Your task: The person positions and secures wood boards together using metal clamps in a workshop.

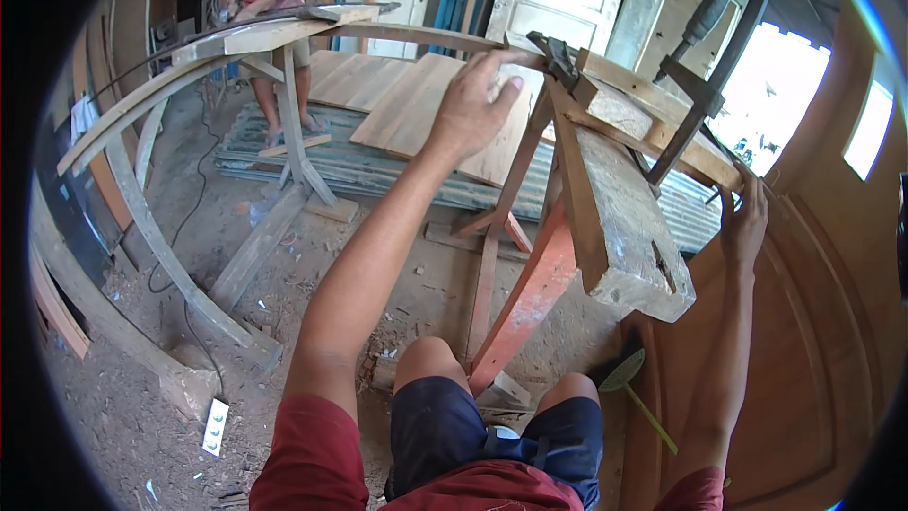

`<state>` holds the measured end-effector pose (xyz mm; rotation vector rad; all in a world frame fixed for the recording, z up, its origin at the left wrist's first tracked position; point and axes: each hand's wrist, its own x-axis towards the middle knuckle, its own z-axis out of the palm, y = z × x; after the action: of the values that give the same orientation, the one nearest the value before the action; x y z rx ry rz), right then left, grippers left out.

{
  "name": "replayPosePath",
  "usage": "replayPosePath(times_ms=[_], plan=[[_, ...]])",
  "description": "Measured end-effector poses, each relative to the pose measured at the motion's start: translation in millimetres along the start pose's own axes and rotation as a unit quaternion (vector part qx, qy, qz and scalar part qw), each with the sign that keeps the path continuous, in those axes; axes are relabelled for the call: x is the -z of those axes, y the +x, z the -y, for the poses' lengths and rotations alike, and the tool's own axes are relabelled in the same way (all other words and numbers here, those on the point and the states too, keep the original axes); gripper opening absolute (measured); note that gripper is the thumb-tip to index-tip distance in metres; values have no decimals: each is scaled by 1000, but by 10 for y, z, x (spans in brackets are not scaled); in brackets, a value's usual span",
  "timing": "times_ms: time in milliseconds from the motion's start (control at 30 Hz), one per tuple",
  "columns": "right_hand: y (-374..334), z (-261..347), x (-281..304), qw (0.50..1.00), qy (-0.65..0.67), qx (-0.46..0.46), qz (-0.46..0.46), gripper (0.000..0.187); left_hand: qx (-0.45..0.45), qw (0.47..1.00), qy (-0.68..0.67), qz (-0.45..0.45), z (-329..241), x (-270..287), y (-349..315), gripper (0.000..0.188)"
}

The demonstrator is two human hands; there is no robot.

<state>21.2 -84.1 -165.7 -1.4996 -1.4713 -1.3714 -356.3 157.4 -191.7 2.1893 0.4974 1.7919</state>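
My left hand [476, 99] reaches forward with fingers stretched and thumb apart, its index finger at the near end of a dark metal clamp [556, 61]. The clamp sits at the left end of some wooden pieces laid across a thick, worn plank [632, 227]. At the other end, my right hand [744, 222] has its fingers closed round the end of a wooden strip [695, 159]; part of its grip is hidden. Between my hands, a bar clamp [695, 99] with a grey handle stands tilted over the wood.
A red-painted trestle leg [530, 293] supports the plank. A curved wooden frame [161, 227] stands left, with a cable and white power strip [216, 427] on the floor. Behind it is another person [270, 0]. Panels [426, 114] lie on corrugated sheets; a large brown panel [804, 322] stands right.
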Motion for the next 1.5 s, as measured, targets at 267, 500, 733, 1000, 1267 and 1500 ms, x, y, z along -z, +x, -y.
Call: replayPosePath(times_ms=[267,500,733,1000,1267,1500], plan=[[56,91,-12,1000,-2,-5,-11,45,140,970,-189,62,-316,-239,-359,48],[41,52,-19,999,26,-31,-3,50,181,949,-239,97,-400,-246,-501,48],[28,-79,-64,999,19,-13,-28,56,231,931,-263,107,-416,-288,-408,55],[114,-31,160,989,136,-6,50,58,434,867,-174,172,426,-180,-479,64],[488,-24,615,939,203,-181,210,53,746,624,-126,197,442,952,-1625,36],[1133,-253,627,910,153,-187,336,33,464,864,113,161,-1656,769,-381,45]])
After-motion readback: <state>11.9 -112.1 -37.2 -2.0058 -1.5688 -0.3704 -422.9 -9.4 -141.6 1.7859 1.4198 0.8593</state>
